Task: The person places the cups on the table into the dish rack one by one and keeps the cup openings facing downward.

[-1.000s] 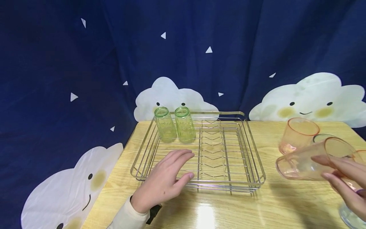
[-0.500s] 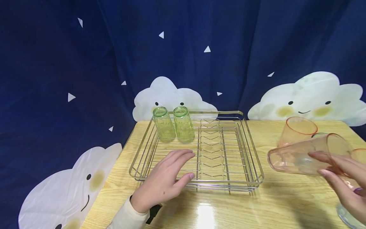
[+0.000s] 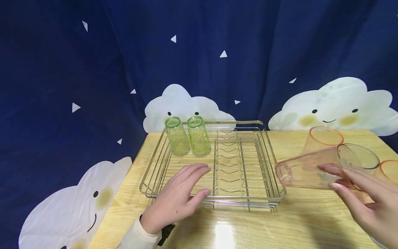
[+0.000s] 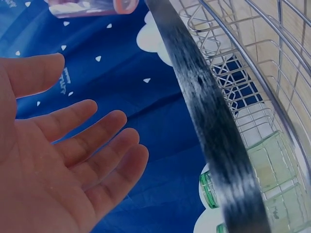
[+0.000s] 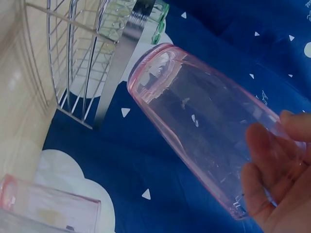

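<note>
My right hand [image 3: 370,204] pinches a clear pink tumbler [image 3: 304,169] near its mouth, thumb and fingers on opposite sides. The tumbler lies nearly on its side in the air, its base pointing left and overlapping the rack's right corner in the head view. In the right wrist view, the held tumbler's base comes close to the rack's metal rim. Over the front left of the wire dish rack [image 3: 248,122], my left hand [image 3: 178,197] holds nothing, fingers loosely extended. Two green glasses [image 3: 178,138] stand upside down in the rack's back left corner.
Right of the rack stand an orange-rimmed tumbler [image 3: 326,136], a dark-rimmed clear glass [image 3: 365,155] and another orange-rimmed tumbler [image 3: 391,169], partly behind my right hand. The wooden table [image 3: 264,228] backs onto a blue curtain [image 3: 202,69] with clouds.
My right hand has carried the pink tumbler leftward and slightly up, from beside the other glasses to the rack's right edge. The left hand has stayed in place.
</note>
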`<state>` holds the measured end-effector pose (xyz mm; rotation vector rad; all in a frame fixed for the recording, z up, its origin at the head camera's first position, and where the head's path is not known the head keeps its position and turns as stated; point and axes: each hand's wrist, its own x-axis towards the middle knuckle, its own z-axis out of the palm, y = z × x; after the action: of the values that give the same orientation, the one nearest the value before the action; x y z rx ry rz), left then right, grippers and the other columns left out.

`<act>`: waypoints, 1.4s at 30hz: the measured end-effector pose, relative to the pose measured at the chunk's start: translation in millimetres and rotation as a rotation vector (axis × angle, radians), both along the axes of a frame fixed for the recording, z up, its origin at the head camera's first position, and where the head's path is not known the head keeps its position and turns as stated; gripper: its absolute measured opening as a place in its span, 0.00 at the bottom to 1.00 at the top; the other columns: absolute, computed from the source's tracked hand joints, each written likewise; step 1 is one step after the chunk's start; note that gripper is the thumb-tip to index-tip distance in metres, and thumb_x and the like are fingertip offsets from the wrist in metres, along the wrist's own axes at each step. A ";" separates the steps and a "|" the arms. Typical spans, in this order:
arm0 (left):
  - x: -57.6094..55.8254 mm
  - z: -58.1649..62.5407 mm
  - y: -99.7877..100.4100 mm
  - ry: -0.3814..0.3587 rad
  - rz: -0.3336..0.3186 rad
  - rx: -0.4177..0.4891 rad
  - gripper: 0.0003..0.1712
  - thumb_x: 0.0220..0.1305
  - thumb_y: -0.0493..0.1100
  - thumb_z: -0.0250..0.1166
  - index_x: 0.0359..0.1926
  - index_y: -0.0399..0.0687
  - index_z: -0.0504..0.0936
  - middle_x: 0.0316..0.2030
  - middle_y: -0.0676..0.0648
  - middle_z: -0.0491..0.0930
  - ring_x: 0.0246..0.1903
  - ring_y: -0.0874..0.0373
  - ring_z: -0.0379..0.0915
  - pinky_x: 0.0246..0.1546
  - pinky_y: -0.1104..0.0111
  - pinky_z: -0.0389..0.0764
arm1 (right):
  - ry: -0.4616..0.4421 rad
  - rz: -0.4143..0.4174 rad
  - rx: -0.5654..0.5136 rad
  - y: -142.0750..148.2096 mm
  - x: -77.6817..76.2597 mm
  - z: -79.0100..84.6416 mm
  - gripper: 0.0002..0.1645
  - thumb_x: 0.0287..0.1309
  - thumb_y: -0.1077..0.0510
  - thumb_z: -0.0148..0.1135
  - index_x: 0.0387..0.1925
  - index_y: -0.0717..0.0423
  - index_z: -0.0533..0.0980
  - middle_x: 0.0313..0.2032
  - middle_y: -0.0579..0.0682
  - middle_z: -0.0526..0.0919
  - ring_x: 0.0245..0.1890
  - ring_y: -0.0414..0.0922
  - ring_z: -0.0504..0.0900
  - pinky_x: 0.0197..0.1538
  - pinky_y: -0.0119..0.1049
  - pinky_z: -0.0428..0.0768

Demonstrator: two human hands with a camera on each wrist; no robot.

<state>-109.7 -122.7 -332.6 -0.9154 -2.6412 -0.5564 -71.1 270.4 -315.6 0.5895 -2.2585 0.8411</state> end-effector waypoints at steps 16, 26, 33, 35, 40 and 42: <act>1.7 -0.7 2.7 -0.027 -0.025 0.014 0.29 0.67 0.53 0.61 0.66 0.52 0.72 0.64 0.52 0.75 0.66 0.58 0.69 0.63 0.58 0.77 | 0.143 0.143 -0.021 -18.5 -10.3 -7.2 0.21 0.67 0.52 0.62 0.46 0.68 0.83 0.51 0.40 0.87 0.46 0.21 0.80 0.51 0.09 0.72; -0.2 -1.3 7.1 -0.060 -0.032 0.015 0.30 0.67 0.54 0.60 0.68 0.54 0.71 0.65 0.52 0.74 0.67 0.58 0.68 0.65 0.59 0.75 | 0.160 0.194 -0.044 -44.8 -12.0 -6.9 0.26 0.68 0.45 0.58 0.45 0.66 0.83 0.50 0.38 0.86 0.46 0.21 0.80 0.52 0.11 0.73; -1.3 -2.9 6.8 -0.072 -0.024 0.019 0.30 0.67 0.54 0.60 0.68 0.55 0.71 0.65 0.53 0.74 0.67 0.58 0.68 0.65 0.59 0.75 | 0.206 0.269 -0.087 -56.7 -16.8 -7.6 0.25 0.68 0.49 0.59 0.44 0.71 0.83 0.50 0.42 0.87 0.46 0.22 0.81 0.51 0.11 0.74; -1.8 -2.9 6.4 -0.066 -0.028 0.018 0.30 0.67 0.54 0.60 0.68 0.55 0.71 0.65 0.52 0.74 0.67 0.58 0.68 0.65 0.59 0.75 | 0.216 0.290 -0.102 -59.1 -18.0 -7.3 0.25 0.68 0.50 0.60 0.43 0.72 0.82 0.51 0.43 0.87 0.47 0.24 0.81 0.52 0.12 0.74; -2.9 -3.1 6.1 -0.059 -0.030 0.020 0.30 0.67 0.53 0.61 0.68 0.54 0.71 0.65 0.52 0.75 0.67 0.57 0.69 0.65 0.59 0.75 | 0.214 0.320 -0.126 -63.2 -19.5 -8.6 0.23 0.67 0.53 0.60 0.44 0.74 0.82 0.51 0.45 0.87 0.48 0.25 0.82 0.52 0.13 0.75; -3.3 -3.4 6.4 -0.063 -0.028 0.020 0.30 0.67 0.53 0.61 0.68 0.54 0.71 0.65 0.52 0.74 0.67 0.57 0.69 0.65 0.58 0.75 | 0.208 0.330 -0.132 -64.5 -19.9 -10.1 0.23 0.67 0.53 0.61 0.44 0.74 0.82 0.51 0.46 0.87 0.47 0.25 0.82 0.52 0.13 0.75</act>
<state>-113.0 -116.2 -335.9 -0.9456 -2.6776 -0.6274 -90.9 205.9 -325.7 0.9577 -1.9290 1.0281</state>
